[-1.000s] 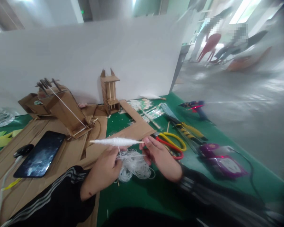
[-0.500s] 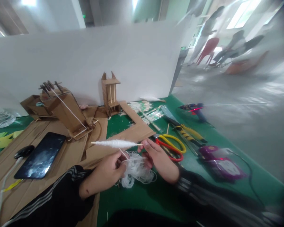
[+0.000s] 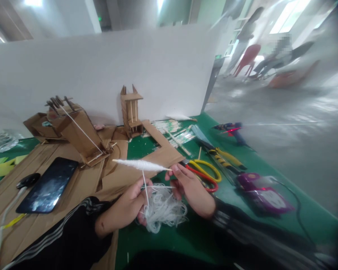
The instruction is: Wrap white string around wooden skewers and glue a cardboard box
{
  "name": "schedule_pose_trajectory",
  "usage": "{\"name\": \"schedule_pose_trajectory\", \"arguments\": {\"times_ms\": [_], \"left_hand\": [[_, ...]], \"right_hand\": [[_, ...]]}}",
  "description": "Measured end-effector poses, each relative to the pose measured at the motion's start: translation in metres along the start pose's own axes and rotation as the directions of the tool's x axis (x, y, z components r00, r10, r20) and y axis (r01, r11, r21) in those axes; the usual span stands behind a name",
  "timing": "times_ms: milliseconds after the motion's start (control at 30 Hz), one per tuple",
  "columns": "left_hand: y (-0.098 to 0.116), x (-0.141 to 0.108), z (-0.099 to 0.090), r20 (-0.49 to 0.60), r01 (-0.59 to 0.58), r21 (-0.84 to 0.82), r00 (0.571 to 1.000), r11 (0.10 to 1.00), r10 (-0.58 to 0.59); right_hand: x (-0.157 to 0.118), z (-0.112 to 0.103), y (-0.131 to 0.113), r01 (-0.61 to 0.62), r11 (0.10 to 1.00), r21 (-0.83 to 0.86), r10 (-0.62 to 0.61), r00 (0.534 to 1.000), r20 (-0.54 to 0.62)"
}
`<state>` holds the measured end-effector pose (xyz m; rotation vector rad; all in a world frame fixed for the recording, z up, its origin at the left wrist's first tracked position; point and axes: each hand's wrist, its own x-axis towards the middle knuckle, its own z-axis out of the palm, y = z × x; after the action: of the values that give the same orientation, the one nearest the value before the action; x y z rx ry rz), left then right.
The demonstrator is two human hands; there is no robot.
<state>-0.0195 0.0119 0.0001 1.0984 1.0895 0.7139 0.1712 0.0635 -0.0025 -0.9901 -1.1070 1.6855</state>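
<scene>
A thin stick wound thickly with white string is pinched at its right end by my right hand. The stick slants slightly, its bare left tip the higher end. From its middle a strand drops to my left hand, whose fingers are closed on the string. Below and between both hands hangs a loose tangle of white string, touching my left fingers and close to the lower fingers of my right hand.
Cardboard structures stand at the left and centre back. A phone lies on cardboard at left. Red-and-yellow-handled scissors, pliers, a purple device and a glue gun are on the right. People are far off.
The wound stick has tilted, its left end rising and its right end slightly lower. My left hand has shifted a little left and down, and the strand now stretches up to the stick.
</scene>
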Motion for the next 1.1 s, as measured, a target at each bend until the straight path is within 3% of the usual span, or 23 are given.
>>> {"name": "schedule_pose_trajectory", "arguments": {"times_ms": [233,433,667,1000,1100], "left_hand": [[0.007,0.000,-0.002,0.048,0.001,-0.036,0.999,0.999,0.000],[0.004,0.003,-0.003,-0.046,-0.040,-0.021,0.998,0.999,0.039],[-0.002,0.008,-0.006,-0.096,-0.136,-0.153,0.988,0.979,0.123],[0.004,0.000,-0.004,-0.092,-0.158,0.013,0.983,0.987,0.159],[0.005,0.000,-0.002,-0.105,-0.169,-0.005,0.980,0.986,0.168]], "right_hand": [[0.008,-0.006,0.001,0.071,0.990,0.124,-0.069,0.997,-0.026],[0.014,-0.019,-0.016,0.130,0.954,0.270,-0.131,0.991,-0.016],[0.010,-0.021,-0.033,0.014,0.901,0.433,-0.049,0.996,0.070],[0.014,-0.024,-0.033,0.000,0.888,0.460,-0.036,0.997,0.071],[0.017,-0.028,-0.032,0.002,0.884,0.467,-0.038,0.997,0.069]]}}
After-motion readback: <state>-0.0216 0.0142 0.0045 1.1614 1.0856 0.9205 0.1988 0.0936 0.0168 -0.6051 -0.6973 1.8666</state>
